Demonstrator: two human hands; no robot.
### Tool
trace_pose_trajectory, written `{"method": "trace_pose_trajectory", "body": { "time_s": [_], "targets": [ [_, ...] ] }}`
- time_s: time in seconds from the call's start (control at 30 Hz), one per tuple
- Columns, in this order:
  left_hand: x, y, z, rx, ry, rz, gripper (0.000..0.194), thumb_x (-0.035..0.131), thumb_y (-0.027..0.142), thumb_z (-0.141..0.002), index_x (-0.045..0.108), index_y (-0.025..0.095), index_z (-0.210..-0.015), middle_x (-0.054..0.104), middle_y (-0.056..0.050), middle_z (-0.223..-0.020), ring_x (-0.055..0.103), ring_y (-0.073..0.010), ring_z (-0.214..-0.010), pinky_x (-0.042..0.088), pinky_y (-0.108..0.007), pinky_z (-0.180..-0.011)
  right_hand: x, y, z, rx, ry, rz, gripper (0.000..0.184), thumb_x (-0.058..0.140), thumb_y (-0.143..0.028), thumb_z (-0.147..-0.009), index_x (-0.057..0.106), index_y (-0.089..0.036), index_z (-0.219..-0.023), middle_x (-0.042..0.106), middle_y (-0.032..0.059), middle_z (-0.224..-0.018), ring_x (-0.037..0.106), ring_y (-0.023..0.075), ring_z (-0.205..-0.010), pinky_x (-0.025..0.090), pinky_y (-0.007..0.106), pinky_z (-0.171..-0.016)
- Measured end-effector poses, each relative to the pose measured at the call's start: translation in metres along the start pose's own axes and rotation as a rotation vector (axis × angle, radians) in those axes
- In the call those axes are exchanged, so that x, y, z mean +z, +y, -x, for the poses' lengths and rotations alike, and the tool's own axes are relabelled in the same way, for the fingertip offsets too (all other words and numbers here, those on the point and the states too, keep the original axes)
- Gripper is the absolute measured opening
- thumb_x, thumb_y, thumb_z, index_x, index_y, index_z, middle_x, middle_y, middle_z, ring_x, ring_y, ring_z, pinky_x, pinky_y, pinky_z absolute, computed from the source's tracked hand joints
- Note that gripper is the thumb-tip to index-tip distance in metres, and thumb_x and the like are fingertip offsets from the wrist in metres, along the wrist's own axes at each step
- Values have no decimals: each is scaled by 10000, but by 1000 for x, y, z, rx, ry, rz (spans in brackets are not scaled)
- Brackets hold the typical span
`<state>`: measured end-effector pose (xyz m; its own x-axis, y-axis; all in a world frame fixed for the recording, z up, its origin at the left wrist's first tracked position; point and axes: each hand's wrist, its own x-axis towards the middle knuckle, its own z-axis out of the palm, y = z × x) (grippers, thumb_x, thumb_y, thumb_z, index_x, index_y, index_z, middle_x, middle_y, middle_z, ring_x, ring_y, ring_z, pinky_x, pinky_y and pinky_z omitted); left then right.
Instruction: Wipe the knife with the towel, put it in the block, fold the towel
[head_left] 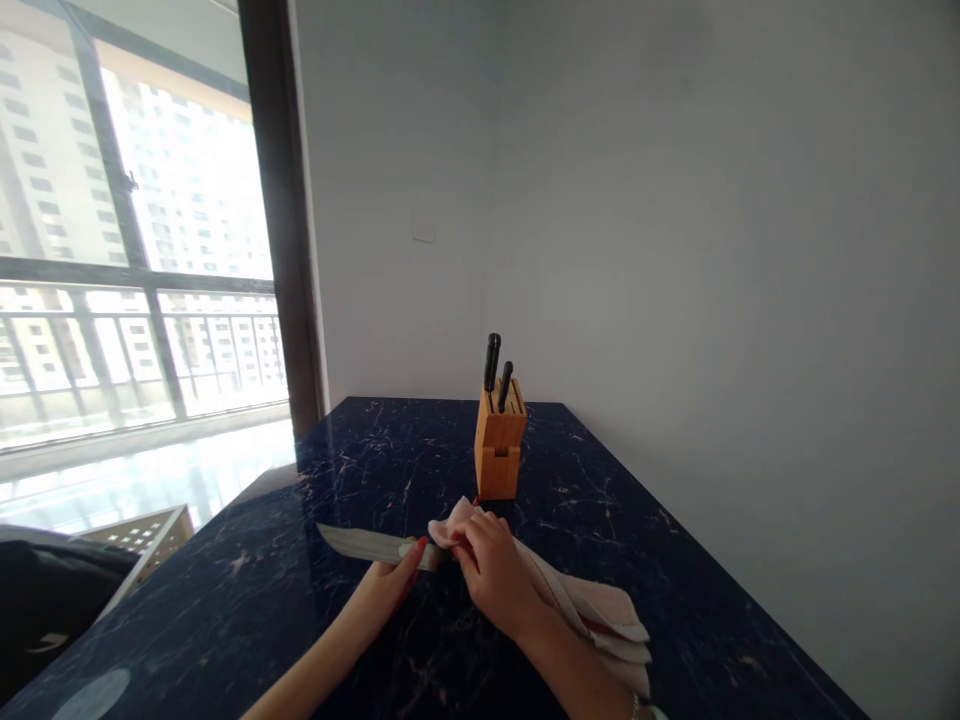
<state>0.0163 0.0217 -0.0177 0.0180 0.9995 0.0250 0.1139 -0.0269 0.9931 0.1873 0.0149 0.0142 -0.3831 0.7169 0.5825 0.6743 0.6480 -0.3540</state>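
Note:
A knife [364,543] lies across the front of me, its broad blade pointing left. My left hand [397,578] is closed around it near the heel of the blade, the thumb on the flat side. Its handle is mostly hidden or lost against the dark tabletop. In my closed right hand [495,570] is a bunched corner of a pale pink towel [592,605], close to the handle end of the knife. The rest of the towel trails to the right, under and beside my right forearm.
Beyond my hands stands a wooden knife block [500,450] holding black-handled knives [492,362]. The dark blue marbled table [390,450] meets a grey wall on the right. At left are a dark bag-like item [56,600], a perforated pale frame [161,540] and a large window [150,220].

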Motion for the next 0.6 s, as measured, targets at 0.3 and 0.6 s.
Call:
{"method": "trace_pose_trajectory", "body": {
  "time_s": [0.3,0.6],
  "targets": [
    [-4,-18,-9,14,3,17,487,535,664,-609,477,184,-550,380,70,-442,324,-92,-424,245,-225,-434,-1,-6,3,-77,-52,5,143,448,-76,-735,462,-201,-803,518,33,-856,466,186,-853,315,352,-874],
    [-3,-4,-3,-51,44,-30,501,534,668,-582,412,204,-437,339,67,-358,284,-82,-359,178,-231,-397,6,2,7,41,-25,44,157,443,-84,-731,489,-202,-822,557,36,-870,485,195,-878,331,348,-804]
  ]
}}
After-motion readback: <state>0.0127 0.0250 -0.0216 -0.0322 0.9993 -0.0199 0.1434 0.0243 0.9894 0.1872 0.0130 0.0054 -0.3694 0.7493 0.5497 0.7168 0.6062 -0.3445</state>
